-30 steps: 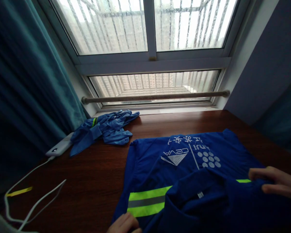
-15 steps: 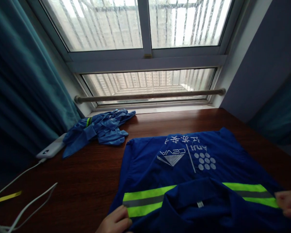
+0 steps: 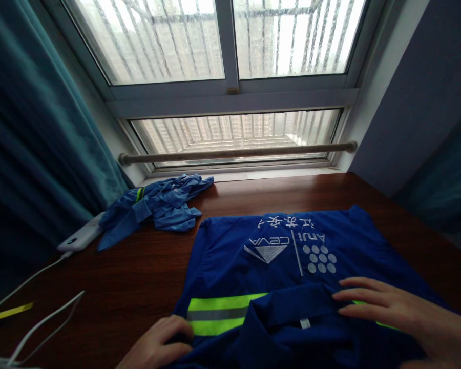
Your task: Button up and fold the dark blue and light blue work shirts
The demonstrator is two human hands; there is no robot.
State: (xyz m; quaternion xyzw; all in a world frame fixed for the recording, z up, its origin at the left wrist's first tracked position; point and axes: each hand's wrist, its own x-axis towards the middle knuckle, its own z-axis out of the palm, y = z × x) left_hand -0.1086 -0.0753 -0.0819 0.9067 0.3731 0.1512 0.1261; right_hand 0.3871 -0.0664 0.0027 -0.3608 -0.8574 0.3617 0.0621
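Observation:
A dark blue work shirt (image 3: 230, 266) with white printed lettering and logos lies folded flat. Its collar (image 3: 292, 307) faces me, with a small white label inside. A lime-and-grey reflective band (image 3: 225, 313) crosses it. At the left edge, just below the band, my left hand (image 3: 157, 341) has its fingers and thumb closed on the fabric. My right hand (image 3: 392, 305) is open, fingers stretched out, over the right side of the collar and covering most of the band there. Whether its fingertips press on the cloth I cannot tell.
A crumpled lighter blue garment (image 3: 165, 202) lies at the back left of the brown wooden surface (image 3: 149, 277). Beside it are a white power bank (image 3: 82, 237), its white cable (image 3: 48, 320) and a yellow strip (image 3: 11, 311). A rail (image 3: 238, 152) crosses the window behind.
My right hand has let go of the shirt's right edge and moved left over the collar, its fingers stretched out. My left hand and the shirt have shifted slightly left.

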